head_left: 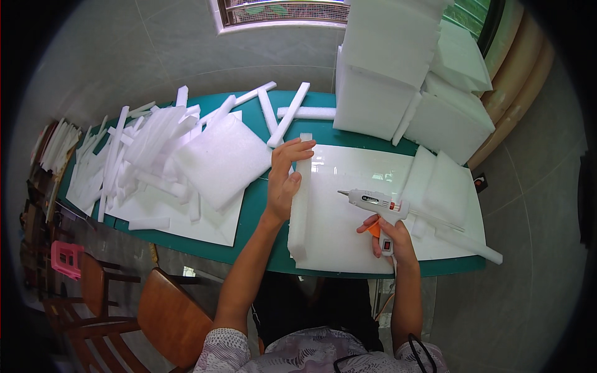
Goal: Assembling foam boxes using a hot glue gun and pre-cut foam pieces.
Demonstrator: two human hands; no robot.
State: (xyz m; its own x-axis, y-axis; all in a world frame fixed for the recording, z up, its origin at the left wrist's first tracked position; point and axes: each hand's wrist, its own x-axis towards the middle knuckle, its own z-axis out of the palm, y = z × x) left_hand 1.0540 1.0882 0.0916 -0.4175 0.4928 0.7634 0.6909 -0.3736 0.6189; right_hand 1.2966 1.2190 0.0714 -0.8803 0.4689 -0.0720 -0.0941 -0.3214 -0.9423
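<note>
My right hand (pixel 398 239) is wrapped round the grip of a white glue gun (pixel 376 202) with an orange trigger. Its nozzle points left, over a white foam sheet (pixel 348 239), and a cord hangs from the handle. Along the sheet's left edge runs a long white foam strip (pixel 300 217). My left hand (pixel 286 177) closes on the upper part of this strip, fingers bent over its top and thumb against its side. Part of the strip is hidden behind that hand.
Loose foam strips (pixel 118 161) lie heaped at the left, beside a square foam sheet (pixel 224 158). Foam blocks (pixel 376 93) are stacked at the back right. More foam sheets (pixel 444 193) lie right of the glue gun. Wooden chairs (pixel 171 317) stand below the green table (pixel 258 199).
</note>
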